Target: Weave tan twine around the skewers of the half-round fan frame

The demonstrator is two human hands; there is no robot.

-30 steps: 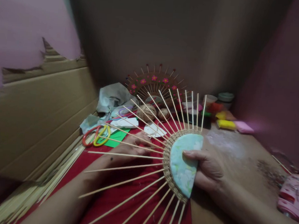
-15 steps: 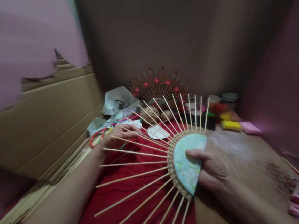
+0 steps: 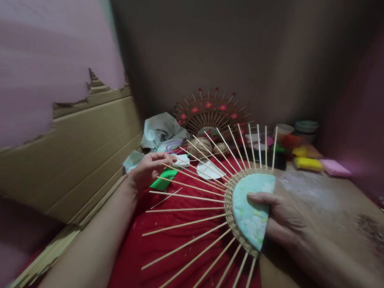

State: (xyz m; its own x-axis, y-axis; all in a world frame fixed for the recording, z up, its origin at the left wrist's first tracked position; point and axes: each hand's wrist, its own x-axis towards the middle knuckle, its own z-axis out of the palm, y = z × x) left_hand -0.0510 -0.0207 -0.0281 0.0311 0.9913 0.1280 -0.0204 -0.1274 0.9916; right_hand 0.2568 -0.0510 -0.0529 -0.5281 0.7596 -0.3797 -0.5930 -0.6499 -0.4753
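My right hand grips a half-round fan base covered in pale blue-green patterned cloth, thumb on top. A woven twine band runs along its curved edge. Thin wooden sticks fan out from the band to the left and towards me. Near the outer ends of the upper left sticks is my left hand, its thumb and fingers pinched together. What lies between those fingertips is too small to make out. Below the sticks spreads a red cloth, with a bright green piece beside the left hand.
A finished-looking fan with pink flowers stands at the back wall. Before it lie twine balls, a white cut piece and grey cloth. Yellow and pink packets lie at right. Cardboard lines the left wall.
My left hand has moved outward along the sticks, away from the woven band. The green piece now shows, and the red-handled scissors no longer do. The view has shifted slightly; my right hand keeps its hold.
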